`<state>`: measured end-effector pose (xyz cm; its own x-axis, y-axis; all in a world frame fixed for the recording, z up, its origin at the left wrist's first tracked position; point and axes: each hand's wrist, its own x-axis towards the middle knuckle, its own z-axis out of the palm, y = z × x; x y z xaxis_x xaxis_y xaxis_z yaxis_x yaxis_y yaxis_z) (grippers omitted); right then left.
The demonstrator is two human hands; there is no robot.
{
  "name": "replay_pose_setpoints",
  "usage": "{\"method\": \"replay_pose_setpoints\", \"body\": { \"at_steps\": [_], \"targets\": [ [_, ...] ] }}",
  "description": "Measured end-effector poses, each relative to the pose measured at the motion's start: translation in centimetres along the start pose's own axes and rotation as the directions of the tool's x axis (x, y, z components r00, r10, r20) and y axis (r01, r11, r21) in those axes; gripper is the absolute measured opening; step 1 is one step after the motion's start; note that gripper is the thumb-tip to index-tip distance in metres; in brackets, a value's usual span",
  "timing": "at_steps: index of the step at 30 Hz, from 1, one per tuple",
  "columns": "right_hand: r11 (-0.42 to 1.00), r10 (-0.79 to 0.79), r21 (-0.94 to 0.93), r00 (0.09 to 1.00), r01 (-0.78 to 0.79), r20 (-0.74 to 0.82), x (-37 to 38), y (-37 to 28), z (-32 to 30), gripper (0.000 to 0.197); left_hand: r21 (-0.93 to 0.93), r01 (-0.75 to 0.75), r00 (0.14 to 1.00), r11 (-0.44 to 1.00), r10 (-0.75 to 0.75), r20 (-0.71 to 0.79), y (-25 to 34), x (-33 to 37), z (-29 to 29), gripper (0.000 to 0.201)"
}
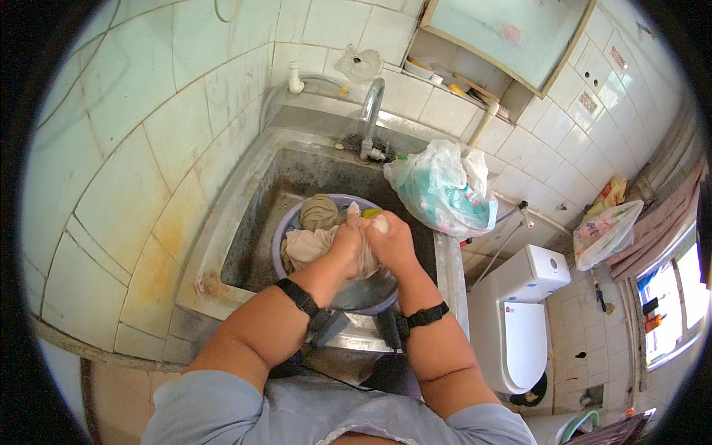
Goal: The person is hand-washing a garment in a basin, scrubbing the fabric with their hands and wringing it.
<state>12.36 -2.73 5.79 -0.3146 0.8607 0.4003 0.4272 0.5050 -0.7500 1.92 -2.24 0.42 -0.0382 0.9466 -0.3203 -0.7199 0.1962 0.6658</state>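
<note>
My left hand (pixel 346 243) and my right hand (pixel 394 242) are close together over a purple basin (pixel 277 243), which stands in the metal sink (pixel 252 215). Both fists are closed on a wet-looking beige cloth (pixel 366 261), bunched between them and hanging toward the basin. More laundry lies in the basin: a pale garment (pixel 304 248) beside my left hand and an olive-brown one (pixel 319 211) behind it. Something yellow (pixel 371 213) shows just beyond my fingers. Water appears in the near part of the basin. The cloth's exact kind cannot be made out.
A curved faucet (pixel 371 111) rises behind the basin. On the sink's right rim sits a stuffed plastic bag (pixel 445 189). A white toilet (pixel 525 326) stands at the right, and a tiled wall (pixel 141 200) borders the left. A cabinet (pixel 512 37) hangs above.
</note>
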Motion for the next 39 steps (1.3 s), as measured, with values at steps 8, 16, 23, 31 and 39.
{"method": "replay_pose_setpoints", "body": {
  "at_steps": [8, 16, 23, 31, 39],
  "targets": [
    [0.982, 0.102, -0.150, 0.991, -0.113, -0.083, 1.5, 2.8, -0.9, 0.030, -0.017, 0.082, 0.983, 0.996, -0.078, 0.169, -1.1, 0.4, 0.9, 0.044],
    [0.954, 0.036, -0.300, 0.987, 0.013, 0.156, -0.3, -2.2, -1.2, 0.032, -0.109, 0.145, 0.988, 0.983, -0.138, 0.075, 0.2, -1.1, 0.4, 0.040],
    [0.964, 0.204, -0.168, 0.978, -0.208, -0.043, 1.9, 3.7, -0.9, 0.031, 0.034, -0.120, 0.984, 0.992, 0.114, 0.137, -2.0, 1.4, 0.5, 0.046],
    [0.986, -0.028, -0.160, 0.993, 0.047, 0.119, -0.3, -1.4, -0.4, 0.026, -0.072, 0.107, 0.990, 0.992, -0.099, 0.101, 0.5, 0.0, -1.1, 0.042],
    [0.946, 0.246, -0.191, 0.964, -0.261, -0.100, 1.3, 2.4, -0.8, 0.028, 0.014, -0.106, 0.991, 0.994, 0.105, 0.088, -1.0, 0.7, 0.3, 0.045]
  ]
}}
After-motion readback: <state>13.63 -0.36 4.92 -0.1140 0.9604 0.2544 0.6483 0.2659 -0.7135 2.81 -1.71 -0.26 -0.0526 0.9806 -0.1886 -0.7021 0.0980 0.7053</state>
